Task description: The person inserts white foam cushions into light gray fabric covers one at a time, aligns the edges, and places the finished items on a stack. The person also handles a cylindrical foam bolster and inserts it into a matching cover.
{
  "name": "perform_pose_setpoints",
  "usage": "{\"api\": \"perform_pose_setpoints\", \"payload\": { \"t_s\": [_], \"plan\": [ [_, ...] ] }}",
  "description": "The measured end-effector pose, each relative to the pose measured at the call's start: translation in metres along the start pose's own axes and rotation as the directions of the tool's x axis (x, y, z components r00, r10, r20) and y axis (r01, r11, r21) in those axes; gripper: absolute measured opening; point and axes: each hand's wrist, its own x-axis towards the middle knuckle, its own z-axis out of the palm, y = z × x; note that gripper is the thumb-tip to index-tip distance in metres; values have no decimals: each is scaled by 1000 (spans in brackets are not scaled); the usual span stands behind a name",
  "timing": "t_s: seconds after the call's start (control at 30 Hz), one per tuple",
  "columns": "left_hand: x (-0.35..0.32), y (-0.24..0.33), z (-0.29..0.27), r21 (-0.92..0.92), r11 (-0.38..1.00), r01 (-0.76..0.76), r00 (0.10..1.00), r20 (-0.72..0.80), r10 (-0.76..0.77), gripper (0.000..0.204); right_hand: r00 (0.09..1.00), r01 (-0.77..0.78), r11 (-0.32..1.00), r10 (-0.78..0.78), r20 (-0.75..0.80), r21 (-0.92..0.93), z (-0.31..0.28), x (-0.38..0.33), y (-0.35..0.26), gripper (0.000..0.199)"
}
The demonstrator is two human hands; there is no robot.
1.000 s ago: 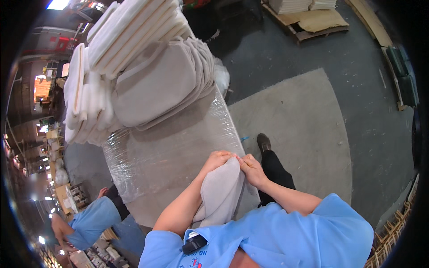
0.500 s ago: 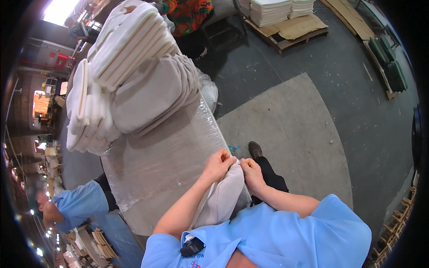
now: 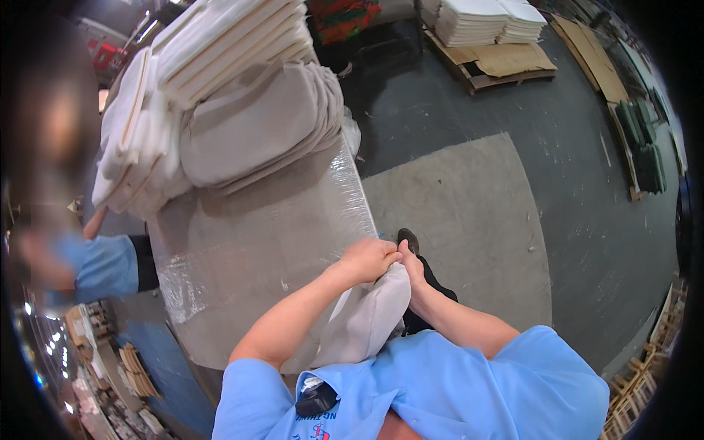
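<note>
A light grey fabric cushion cover point(image 3: 370, 312), padded-looking, stands between my forearms against my shirt at the table's near right edge. Its far end is gathered in both hands. My left hand point(image 3: 369, 259) has its fingers curled and pinched over that end. Pressed close against the same end from the right, my right hand point(image 3: 413, 268) grips it, its fingertips meeting those of the left. What lies between the fingertips is hidden. Further along the table point(image 3: 271, 235), wrapped in clear film, lies a stack of grey cushion covers point(image 3: 249, 128).
White padded sheets point(image 3: 235, 44) are piled high behind the grey stack, with more folded white pads point(image 3: 139, 147) on its left. A co-worker in a blue shirt point(image 3: 110, 264) stands left of the table. Stacked white pads point(image 3: 473, 22) rest on a cardboard-topped pallet point(image 3: 506, 62) at the far right.
My hands have drawn together over the cushion cover's end, the left turning knuckles up. My view has shifted, and the co-worker at the left has moved, an arm now reaching toward the white pads.
</note>
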Motion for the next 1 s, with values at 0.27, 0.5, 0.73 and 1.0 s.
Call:
{"api": "perform_pose_setpoints", "payload": {
  "t_s": [0.27, 0.5, 0.73, 1.0],
  "plan": [
    [6, -17, 17, -71, 997, 30, 987, -156, -41, 35, 946, 141, 933, -225, -233, -330, -15, 61, 19, 59],
    [18, -36, 22, -127, 991, 42, 983, -172, -64, 37, 914, 231, 866, -350, -206, -444, -13, 82, 23, 55],
    [-17, -53, 33, -454, 879, 145, 920, -265, -288, 43, 904, 261, 724, -416, -102, -639, -44, 127, 17, 54],
    [-154, -73, 114, -610, 729, 312, 826, -204, -525, 42, 991, 136, 948, -134, 27, -287, -41, 117, 24, 62]
  ]
}}
